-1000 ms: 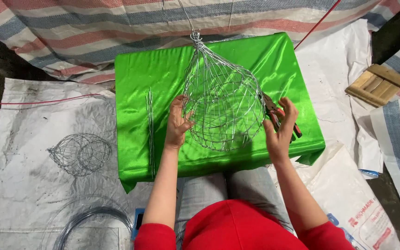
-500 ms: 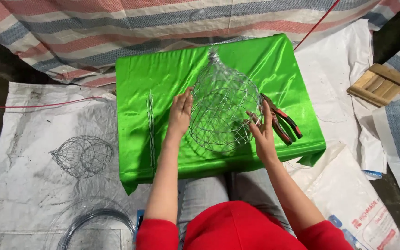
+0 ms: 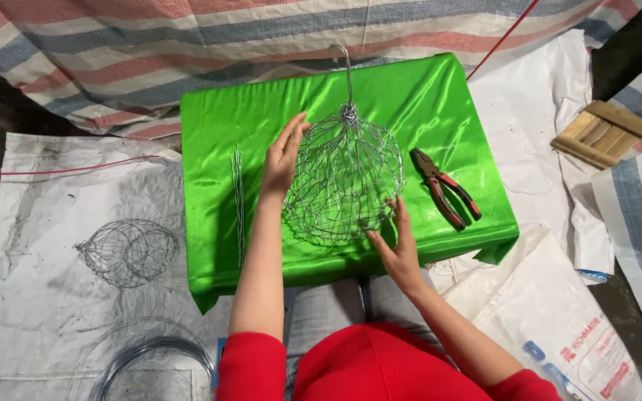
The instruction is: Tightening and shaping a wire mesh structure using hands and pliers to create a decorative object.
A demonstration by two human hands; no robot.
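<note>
On the green satin cloth (image 3: 425, 96) in the head view, the only view there is, a round wire basket (image 3: 345, 182) lies flat, slightly toward the near edge. Its long axis runs from 6 o'clock to 12 o'clock: the bulging cage sits at the near end, the twisted neck and hook (image 3: 345, 63) point away toward 12 o'clock, over the far half of the cloth.

Left hand (image 3: 284, 160) is at the basket's 9 o'clock, fingers straight and spread, the flat of the hand pressed against the cage's side rather than closed round any wire. Right hand (image 3: 397, 249) is at about 5 o'clock, under the cage's near right curve, fingers open and loosely curled up against the lower rim (touching, not clenched). From both hands the bulk of the basket lies inward, between them; the left hand is nearer the neck, the right nearer the base.

Red-handled pliers (image 3: 447, 186) lie at the basket's 3 o'clock, apart from it and untouched. A thin bundle of straight wires (image 3: 239, 197) lies at 9 o'clock, beyond the left hand. Off the cloth, at 8 o'clock, a second wire basket (image 3: 128, 251) rests on white sacking (image 3: 31, 297), with a wire coil (image 3: 150, 356) nearer still.
</note>
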